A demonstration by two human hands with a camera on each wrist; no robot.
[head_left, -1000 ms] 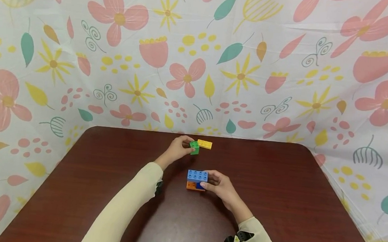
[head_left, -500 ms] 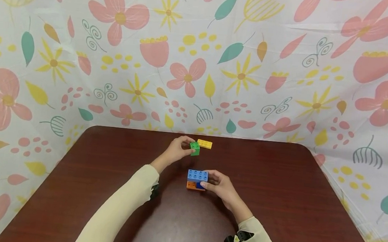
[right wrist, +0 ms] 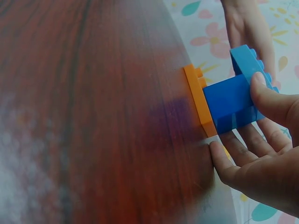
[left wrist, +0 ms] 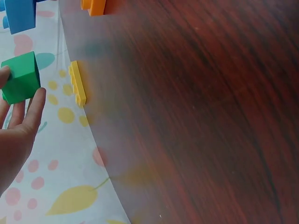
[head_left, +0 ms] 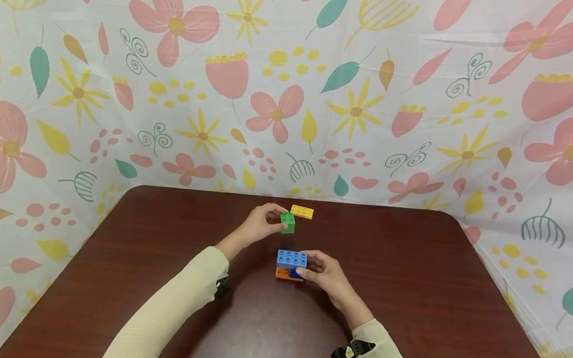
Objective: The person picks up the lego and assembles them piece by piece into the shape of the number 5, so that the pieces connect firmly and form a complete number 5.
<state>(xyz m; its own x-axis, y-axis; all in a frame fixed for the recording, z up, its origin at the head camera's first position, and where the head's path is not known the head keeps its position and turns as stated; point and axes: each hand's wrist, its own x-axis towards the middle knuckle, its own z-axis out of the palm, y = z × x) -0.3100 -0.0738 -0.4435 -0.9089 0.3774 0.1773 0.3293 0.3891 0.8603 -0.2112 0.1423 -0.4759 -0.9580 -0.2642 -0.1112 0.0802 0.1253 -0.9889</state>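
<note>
My left hand [head_left: 257, 225] pinches a green toy building brick [head_left: 288, 223] between thumb and fingers. In the left wrist view that green brick [left wrist: 22, 78] is held up off the table. My right hand [head_left: 326, 274] grips a small stack of bricks from its right side. On top of the stack lies a light blue brick [head_left: 292, 258]; below it is a dark blue brick [right wrist: 229, 100], with a flat orange brick [right wrist: 200, 100] at the bottom on the table. The light blue brick overhangs the orange one on the left, leaving a gap.
A flat yellow brick [head_left: 302, 211] lies near the far edge of the dark brown table [head_left: 408, 303], just behind the green brick. A flower-printed cloth [head_left: 294, 89] hangs behind the table.
My left hand has brought the green brick slightly toward me, away from the yellow brick. The right hand and the stack stay in place.
</note>
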